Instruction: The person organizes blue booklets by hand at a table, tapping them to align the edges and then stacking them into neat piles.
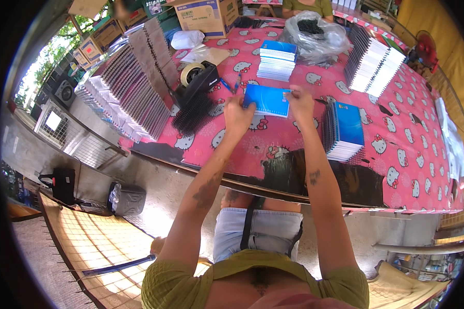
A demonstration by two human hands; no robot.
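Between my two hands is an unbound blue notebook (266, 98), lying level over the table with a row of small holes along its near edge. My left hand (238, 114) is closed on its left side, thumb on top. At its right edge my right hand (300, 105) pinches it. Just beyond stands a stack of blue-covered notebooks (276, 62) with white page edges. To the right of my right forearm is a stack of blue notebooks with black spiral bindings (348, 123). Loose black spiral coils (192, 117) lie left of my left hand.
A black tape dispenser (203, 77) and pens (226, 84) sit left of the notebook. Tall piles of spiral notebooks (126, 82) fill the left side. More notebooks (377, 64), a plastic bag of black coils (314, 36) and a carton (207, 18) stand farther back. Another person (322, 7) is across the pink-covered table (392, 131).
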